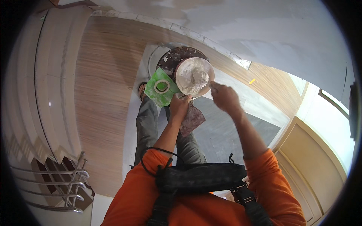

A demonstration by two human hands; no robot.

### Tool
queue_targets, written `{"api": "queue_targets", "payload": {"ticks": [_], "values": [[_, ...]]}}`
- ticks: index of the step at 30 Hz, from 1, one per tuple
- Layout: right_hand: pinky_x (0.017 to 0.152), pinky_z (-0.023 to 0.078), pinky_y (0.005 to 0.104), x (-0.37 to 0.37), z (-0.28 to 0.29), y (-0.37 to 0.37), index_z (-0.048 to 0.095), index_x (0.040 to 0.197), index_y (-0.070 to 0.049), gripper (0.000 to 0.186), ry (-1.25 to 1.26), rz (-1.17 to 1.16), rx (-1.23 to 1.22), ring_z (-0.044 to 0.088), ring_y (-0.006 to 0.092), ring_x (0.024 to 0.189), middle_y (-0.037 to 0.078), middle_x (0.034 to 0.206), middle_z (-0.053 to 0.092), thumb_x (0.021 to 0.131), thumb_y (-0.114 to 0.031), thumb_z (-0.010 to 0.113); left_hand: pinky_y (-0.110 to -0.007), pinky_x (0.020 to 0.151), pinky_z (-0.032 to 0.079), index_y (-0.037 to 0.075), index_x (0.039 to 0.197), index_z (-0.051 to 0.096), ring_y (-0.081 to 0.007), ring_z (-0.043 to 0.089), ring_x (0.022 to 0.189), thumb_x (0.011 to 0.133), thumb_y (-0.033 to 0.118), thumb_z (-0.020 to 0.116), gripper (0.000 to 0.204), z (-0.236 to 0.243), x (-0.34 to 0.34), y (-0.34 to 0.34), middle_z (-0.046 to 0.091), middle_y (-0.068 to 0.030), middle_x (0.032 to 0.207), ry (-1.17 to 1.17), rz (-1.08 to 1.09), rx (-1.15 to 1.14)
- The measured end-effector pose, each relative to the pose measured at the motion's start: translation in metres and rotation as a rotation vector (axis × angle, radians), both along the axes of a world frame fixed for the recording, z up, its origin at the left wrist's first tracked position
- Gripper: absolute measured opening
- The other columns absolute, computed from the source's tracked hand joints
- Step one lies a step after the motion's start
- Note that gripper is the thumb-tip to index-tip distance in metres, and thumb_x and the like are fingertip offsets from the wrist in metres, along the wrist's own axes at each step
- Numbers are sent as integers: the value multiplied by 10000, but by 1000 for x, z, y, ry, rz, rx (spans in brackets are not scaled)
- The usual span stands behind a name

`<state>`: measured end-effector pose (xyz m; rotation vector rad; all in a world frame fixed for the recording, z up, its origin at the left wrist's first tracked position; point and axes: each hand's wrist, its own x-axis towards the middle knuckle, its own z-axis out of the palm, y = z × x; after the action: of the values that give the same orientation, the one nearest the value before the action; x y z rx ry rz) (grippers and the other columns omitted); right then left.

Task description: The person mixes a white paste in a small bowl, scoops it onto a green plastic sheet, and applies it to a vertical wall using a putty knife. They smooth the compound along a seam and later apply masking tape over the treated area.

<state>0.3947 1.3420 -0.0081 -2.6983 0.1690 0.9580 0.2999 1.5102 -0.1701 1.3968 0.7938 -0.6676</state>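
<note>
A round, pale bowl (183,87) with white paste (200,78) in it rests on a dark round stool top (169,60). My left hand (179,106) is closed at the bowl's near rim. From it a wide, paste-stained scraper (193,119) hangs with its blade toward me; its handle is mostly hidden by the fingers. My right hand (225,98) is closed at the bowl's right side, around what looks like a tool's handle. The tool's other end is lost in the paste. Left of the bowl lies a green plastic sheet (164,98) with a roll of tape (161,86) on it.
Wood-look flooring (102,94) spreads to the left, with folded pale panels (60,75) beyond it. A metal rack (71,180) stands at the lower left. A grey wall (279,41) rises at the far side. A tan panelled door (309,165) is at the right.
</note>
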Motion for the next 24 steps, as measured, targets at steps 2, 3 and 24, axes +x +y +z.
{"api": "queue_targets", "payload": {"ticks": [2, 3, 24], "values": [[742, 588, 543, -23, -17, 18, 698, 1190, -120, 271, -8, 57, -38, 723, 450, 796, 224, 870, 742, 970, -199, 561, -421, 950, 503, -67, 1170, 671, -390, 696, 1083, 848, 251, 804, 472, 12, 18, 3, 731, -240, 1139, 2, -73, 44], [763, 583, 545, -24, -11, 26, 694, 1213, -118, 287, 5, 9, -8, 723, 448, 825, 230, 892, 741, 969, -200, 569, -421, 954, 503, -67, 1170, 668, -391, 694, 1091, 846, 249, 804, 472, 21, 24, 5, 728, -242, 1148, 27, -110, 74], [815, 574, 507, 111, -9, 11, 791, 910, -102, 194, 115, 360, 158, 729, 385, 888, 160, 881, 744, 890, -163, 608, -375, 874, 539, -76, 1131, 657, -282, 728, 948, 806, 183, 841, 455, 2, 18, 4, 745, -196, 1070, 7, -123, 187]]}}
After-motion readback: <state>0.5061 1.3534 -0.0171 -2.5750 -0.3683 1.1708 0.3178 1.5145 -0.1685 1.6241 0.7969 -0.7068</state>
